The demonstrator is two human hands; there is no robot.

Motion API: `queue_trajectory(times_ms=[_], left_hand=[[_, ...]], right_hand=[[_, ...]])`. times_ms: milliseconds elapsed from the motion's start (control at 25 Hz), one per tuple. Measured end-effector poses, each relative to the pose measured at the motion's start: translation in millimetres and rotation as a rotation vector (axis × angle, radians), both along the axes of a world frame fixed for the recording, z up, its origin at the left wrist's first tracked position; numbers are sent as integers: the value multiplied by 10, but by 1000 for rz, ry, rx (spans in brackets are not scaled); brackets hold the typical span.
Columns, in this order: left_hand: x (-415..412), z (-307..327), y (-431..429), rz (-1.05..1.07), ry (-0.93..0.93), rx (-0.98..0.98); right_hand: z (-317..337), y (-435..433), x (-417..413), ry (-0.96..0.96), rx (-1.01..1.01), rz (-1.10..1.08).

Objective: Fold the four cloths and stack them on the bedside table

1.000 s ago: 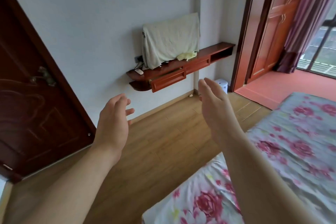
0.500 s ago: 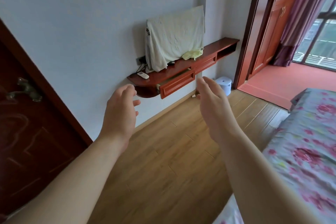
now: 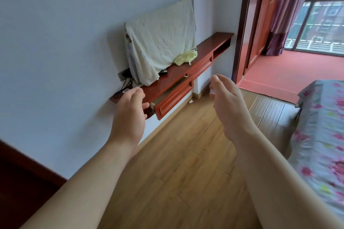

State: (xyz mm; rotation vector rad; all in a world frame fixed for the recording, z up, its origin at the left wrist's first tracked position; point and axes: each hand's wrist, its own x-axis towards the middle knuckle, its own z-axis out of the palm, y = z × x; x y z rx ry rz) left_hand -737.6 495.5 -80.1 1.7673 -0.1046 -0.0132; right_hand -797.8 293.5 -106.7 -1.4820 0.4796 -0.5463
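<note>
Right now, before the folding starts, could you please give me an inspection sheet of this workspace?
Surface: red wall shelf, one drawer ajar; no bedside table in view.
Job's things: pale cloth draped over something upright on the shelf, and a crumpled yellow cloth beside it, possibly two of the four; no other cloths seen.
Clutter: small white object at the shelf's left end.
Hands: left hand loosely curled, right hand flat; both in the air, holding nothing.
Cables: dark cables hanging below a wall socket.
Surroundings: wooden floor, floral bed, purple curtain.
</note>
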Motion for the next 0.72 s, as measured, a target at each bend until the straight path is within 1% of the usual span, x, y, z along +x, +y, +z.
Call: queue_trajectory(times_ms=[200,320,600,720], left_hand=[[1147,71,-490,-81,-3,-29],[1801,66,-797,-150,-5,-18],[3535,-122,-1821,-325,-15,-47],[4254,-122,-2375,-403,9,-30]], right_hand=[[113,-362,978,24,16,-59],[152,-581,1507,29,-9,-80],[17,-1402,2916,9,-70,-251],[56,-1775,3423,59,-60,-347]])
